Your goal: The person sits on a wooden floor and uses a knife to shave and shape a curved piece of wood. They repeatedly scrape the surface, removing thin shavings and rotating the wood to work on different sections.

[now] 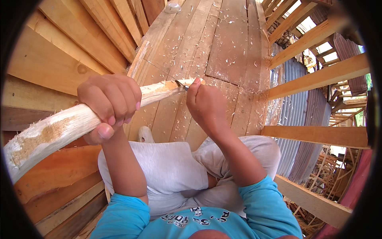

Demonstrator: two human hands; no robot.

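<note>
A long, pale, peeled wooden branch [51, 133] with rough tan patches slants from the left edge up to the middle of the view. Around its middle my left hand [110, 101] is wrapped, with the thumb underneath. My right hand [209, 107] is closed in a fist by the branch's far end, thumb raised along it. From this fist a small dark knife [181, 84] sticks out, its blade against the wood there; its handle is mostly hidden in my fingers. Both forearms reach over my crossed legs in light grey trousers.
Curly wood shavings [227, 61] litter the plank floor [171, 119]. Upright boards [47, 59] form a wall close on my left. At right, open wooden rails [318, 136] border a drop to corrugated metal sheets [292, 119]. A small clear container [172, 7] lies at the far end.
</note>
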